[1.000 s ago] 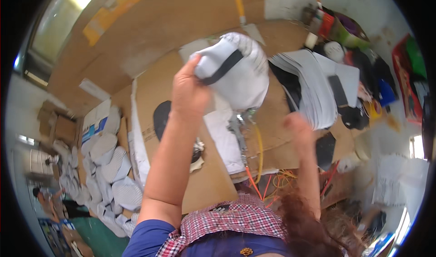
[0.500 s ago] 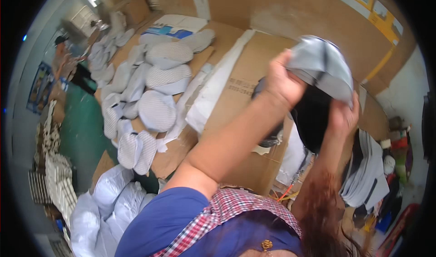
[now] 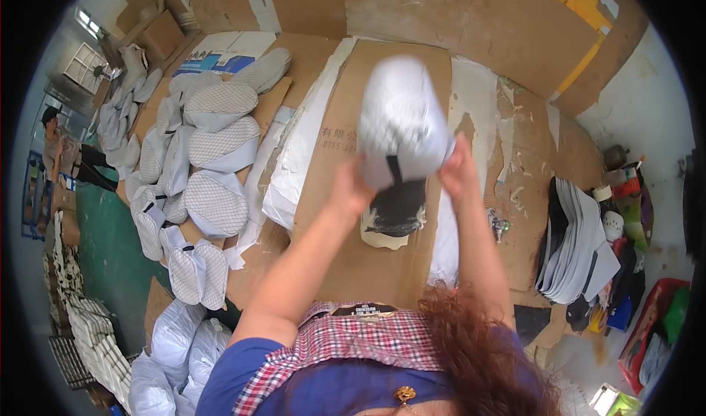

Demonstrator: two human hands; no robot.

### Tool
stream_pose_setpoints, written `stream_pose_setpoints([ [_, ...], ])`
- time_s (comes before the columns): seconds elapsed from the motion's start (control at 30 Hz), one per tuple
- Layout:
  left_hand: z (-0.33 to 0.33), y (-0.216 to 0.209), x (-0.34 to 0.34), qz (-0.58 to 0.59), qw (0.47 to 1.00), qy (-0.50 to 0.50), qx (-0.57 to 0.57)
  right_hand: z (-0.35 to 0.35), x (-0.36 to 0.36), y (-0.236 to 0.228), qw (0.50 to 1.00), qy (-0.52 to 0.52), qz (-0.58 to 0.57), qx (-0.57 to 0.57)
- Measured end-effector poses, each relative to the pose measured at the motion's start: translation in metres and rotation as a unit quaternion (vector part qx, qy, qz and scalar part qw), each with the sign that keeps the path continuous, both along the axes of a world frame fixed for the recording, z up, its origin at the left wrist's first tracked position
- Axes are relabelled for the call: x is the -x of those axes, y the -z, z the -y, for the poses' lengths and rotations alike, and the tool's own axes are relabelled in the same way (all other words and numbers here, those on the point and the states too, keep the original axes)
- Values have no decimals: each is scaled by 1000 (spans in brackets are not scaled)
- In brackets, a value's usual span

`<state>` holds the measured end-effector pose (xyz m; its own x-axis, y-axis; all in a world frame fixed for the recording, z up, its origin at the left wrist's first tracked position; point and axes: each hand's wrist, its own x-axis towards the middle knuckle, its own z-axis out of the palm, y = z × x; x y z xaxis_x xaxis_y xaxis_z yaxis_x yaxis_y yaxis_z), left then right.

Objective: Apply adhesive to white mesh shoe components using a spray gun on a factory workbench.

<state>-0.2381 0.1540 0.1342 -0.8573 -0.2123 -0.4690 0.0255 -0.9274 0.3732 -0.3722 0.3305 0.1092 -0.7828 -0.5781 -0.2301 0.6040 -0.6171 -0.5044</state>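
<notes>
A light grey slipper [image 3: 403, 111], blurred at its far end, is raised in front of me over the cardboard-covered table [image 3: 331, 261]. My left hand [image 3: 348, 188] grips its near left edge. On the near right edge my right hand [image 3: 460, 169] is closed, fingers partly hidden behind the fabric. A short dark strip shows at the slipper's near edge. Just below it is a black, rough-edged piece [image 3: 398, 211] with a cream-coloured layer [image 3: 384, 240] under its near end. Whether the black piece goes up inside the slipper is hidden.
Several grey slippers with quilted soles [image 3: 217, 203] are heaped on the left. Stacked grey sheets [image 3: 577, 247] lie at right, near assorted small items [image 3: 625, 188]. White stuffed bags [image 3: 176, 342] stand at lower left. Another person [image 3: 59, 144] is at far left.
Both hands have come from the upper right to the middle, bringing the slipper with them. It now points away from me with its rounded end far. My view has turned rightward.
</notes>
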Motion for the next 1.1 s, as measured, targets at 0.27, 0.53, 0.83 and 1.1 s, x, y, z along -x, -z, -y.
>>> stream_pose_setpoints([
  [0.27,-34,81,-97,84,996,6,-4,-27,-94,57,968,5,1,-251],
  [0.53,-48,49,-90,219,961,114,123,-21,-117,13,963,5,97,-250],
  [0.83,-50,28,-123,118,933,167,295,-53,-155,34,973,-15,6,-232],
  [1.1,-43,74,-163,123,944,276,134,-92,-217,109,966,14,25,-256],
])
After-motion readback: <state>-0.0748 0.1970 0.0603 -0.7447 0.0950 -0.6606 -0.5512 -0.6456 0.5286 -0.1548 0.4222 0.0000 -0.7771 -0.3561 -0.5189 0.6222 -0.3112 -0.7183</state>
